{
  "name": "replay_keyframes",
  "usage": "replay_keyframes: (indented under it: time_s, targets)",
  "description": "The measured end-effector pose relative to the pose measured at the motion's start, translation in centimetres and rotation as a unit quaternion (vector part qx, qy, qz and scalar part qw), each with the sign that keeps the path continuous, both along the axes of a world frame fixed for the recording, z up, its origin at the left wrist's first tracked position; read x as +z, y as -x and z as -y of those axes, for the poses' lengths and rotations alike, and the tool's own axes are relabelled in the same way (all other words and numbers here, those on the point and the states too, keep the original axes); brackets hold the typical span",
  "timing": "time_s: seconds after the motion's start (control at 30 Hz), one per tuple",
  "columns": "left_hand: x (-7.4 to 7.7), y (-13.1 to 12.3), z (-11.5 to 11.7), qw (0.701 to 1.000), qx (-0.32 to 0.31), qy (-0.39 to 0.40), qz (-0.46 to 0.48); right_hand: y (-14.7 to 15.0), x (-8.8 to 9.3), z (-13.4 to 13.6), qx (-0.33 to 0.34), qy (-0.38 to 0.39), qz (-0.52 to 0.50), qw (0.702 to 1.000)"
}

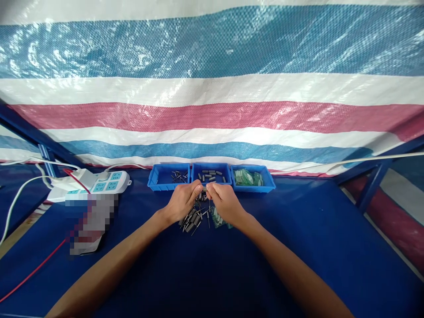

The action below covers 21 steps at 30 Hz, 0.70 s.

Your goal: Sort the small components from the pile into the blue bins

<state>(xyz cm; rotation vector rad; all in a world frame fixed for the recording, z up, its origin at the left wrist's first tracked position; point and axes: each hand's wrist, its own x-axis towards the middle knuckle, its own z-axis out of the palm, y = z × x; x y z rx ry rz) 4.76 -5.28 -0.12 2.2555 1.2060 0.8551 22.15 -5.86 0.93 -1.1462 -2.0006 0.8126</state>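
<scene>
My left hand (183,201) and my right hand (227,203) meet above the desk, each pinched shut on the same small grey piece (204,188). My fingers cover most of it, so its kind does not show. Under my hands lies a loose pile of grey cylinders (191,221) and thin metal pins (208,216). Some green-and-white flat pieces (217,219) lie partly behind my right hand. Just beyond are three blue bins: the left bin (168,186) holds thin pins, the middle bin (226,168) grey cylinders, and the right bin (255,189) green-and-white pieces.
On the left of the blue desk (212,274) sits a white power strip (112,182) with plugs and cables. A blurred-out, phone-like object (91,227) lies before it, near a red cable (39,267). Striped sheeting (212,117) hangs behind; blue frame bars (374,185) flank the desk.
</scene>
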Motion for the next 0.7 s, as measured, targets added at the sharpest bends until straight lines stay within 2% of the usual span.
replay_keyframes:
  time_s: [0.13,0.27,0.4,0.53,0.63,0.7]
  targets:
    - [0.3,-0.2,0.0,0.998,0.039,0.033,0.038,-0.1,0.5,0.1,0.019,-0.023,0.064,0.998]
    - [0.2,-0.4,0.1,0.995,0.036,0.062,0.071,0.0,0.3,0.2,0.053,-0.042,0.119,0.991]
    - [0.5,-0.2,0.1,0.992,0.026,0.071,0.101,-0.3,0.2,-0.1,0.054,-0.050,0.092,0.993]
    - [1.2,0.3,-0.1,0.996,-0.011,0.010,0.092,-0.9,0.5,-0.6,0.062,0.048,-0.031,0.996]
    - [1.2,0.6,-0.3,0.997,-0.033,-0.050,0.050,-1.1,0.4,-0.7,0.091,0.158,-0.125,0.975]
    - [1.0,0.7,-0.4,0.994,-0.052,-0.095,0.025,-1.1,0.2,-0.7,0.103,0.201,-0.156,0.962]
